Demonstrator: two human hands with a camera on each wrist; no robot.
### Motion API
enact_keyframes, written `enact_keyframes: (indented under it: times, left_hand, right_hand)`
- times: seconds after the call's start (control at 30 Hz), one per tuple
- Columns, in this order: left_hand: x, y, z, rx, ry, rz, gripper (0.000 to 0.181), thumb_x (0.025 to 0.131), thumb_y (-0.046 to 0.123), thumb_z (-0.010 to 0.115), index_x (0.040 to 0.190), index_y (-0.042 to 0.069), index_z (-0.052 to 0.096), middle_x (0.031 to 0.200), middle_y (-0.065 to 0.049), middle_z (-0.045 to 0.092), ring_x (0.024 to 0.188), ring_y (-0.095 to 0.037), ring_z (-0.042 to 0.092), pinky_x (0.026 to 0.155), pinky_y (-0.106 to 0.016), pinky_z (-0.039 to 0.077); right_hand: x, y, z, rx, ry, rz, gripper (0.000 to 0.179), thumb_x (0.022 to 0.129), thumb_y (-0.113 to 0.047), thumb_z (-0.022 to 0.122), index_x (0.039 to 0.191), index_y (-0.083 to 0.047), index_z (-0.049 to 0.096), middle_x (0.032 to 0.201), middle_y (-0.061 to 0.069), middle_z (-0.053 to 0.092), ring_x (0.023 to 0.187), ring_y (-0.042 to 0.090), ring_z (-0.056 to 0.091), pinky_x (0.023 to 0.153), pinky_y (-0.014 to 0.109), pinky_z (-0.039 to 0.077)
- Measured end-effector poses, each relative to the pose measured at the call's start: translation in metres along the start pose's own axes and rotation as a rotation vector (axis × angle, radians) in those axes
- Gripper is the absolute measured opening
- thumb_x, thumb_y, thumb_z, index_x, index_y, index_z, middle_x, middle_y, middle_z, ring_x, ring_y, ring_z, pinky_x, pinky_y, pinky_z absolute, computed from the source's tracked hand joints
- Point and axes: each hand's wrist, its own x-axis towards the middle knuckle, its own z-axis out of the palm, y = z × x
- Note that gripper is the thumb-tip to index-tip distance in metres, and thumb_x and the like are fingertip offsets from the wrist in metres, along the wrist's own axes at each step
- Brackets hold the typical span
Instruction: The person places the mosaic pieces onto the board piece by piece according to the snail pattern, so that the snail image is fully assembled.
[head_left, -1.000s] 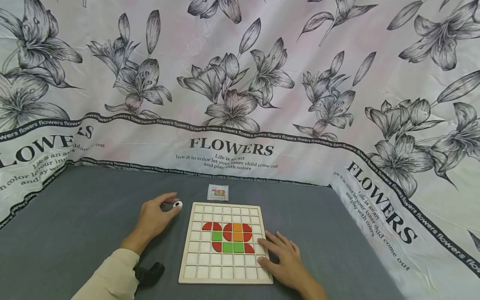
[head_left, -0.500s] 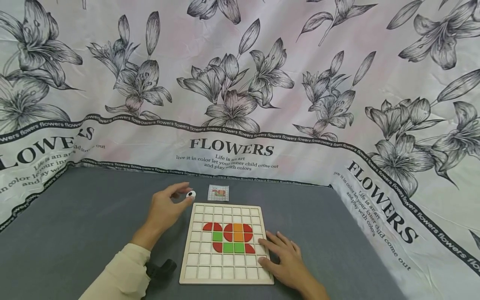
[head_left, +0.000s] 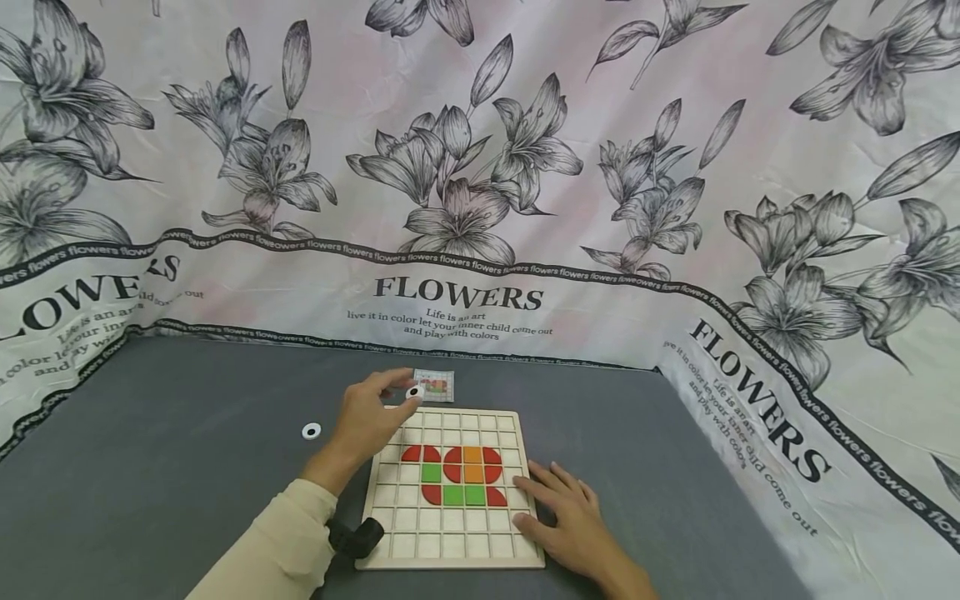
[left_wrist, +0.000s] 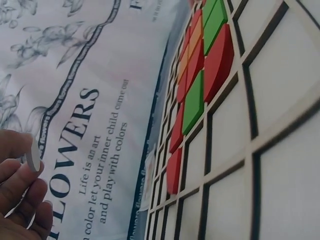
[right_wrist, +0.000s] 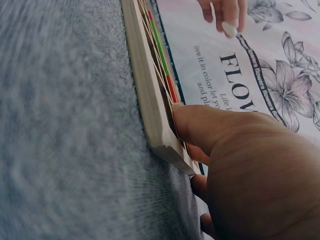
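Note:
My left hand (head_left: 371,417) pinches a small white disc with a black dot, an eye piece (head_left: 415,392), between thumb and fingertips. It hovers above the far left corner of the wooden grid board (head_left: 450,563), overlapping the picture card. In the left wrist view the eye piece (left_wrist: 35,154) shows edge-on. Red, orange and green pieces (head_left: 474,472) lie in the middle cells of the board. My right hand (head_left: 573,521) rests at the board's right edge, fingers spread; in the right wrist view its thumb (right_wrist: 192,120) lies on the rim.
Another white eye piece (head_left: 311,431) lies on the grey tabletop (head_left: 187,433), left of my left forearm. Behind the board lies the small picture card (head_left: 442,387), partly hidden by the left hand. A flower-print cloth (head_left: 465,208) hangs around the table.
My left hand has moved right and slightly away from me with the eye piece, from beside the board to its far left corner. The other eye piece has come into view. The right hand stays put.

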Motion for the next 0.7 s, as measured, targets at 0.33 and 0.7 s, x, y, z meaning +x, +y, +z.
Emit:
enact_keyframes:
  times: [0.33, 0.7]
  left_hand:
    - [-0.002, -0.008, 0.020, -0.003, -0.068, -0.024, 0.039, 0.081, 0.006, 0.078, 0.118, 0.001, 0.067, 0.100, -0.009, 0.068, 0.090, -0.029, 0.061, 0.081, -0.043, 0.048]
    - [-0.008, -0.028, 0.036, 0.037, -0.207, -0.112, 0.035, 0.082, 0.005, 0.076, 0.115, 0.002, 0.068, 0.098, -0.006, 0.066, 0.090, -0.027, 0.058, 0.073, -0.041, 0.049]
  right_hand:
    - [0.001, -0.001, 0.002, 0.010, -0.008, -0.006, 0.050, 0.090, -0.052, 0.061, 0.130, -0.022, 0.063, 0.144, 0.005, 0.046, 0.136, 0.040, 0.029, 0.100, 0.067, 0.014]
    - [0.000, 0.000, 0.000, 0.019, 0.001, -0.001, 0.049, 0.089, -0.049, 0.063, 0.129, -0.022, 0.064, 0.144, 0.006, 0.047, 0.136, 0.039, 0.029, 0.100, 0.066, 0.014]
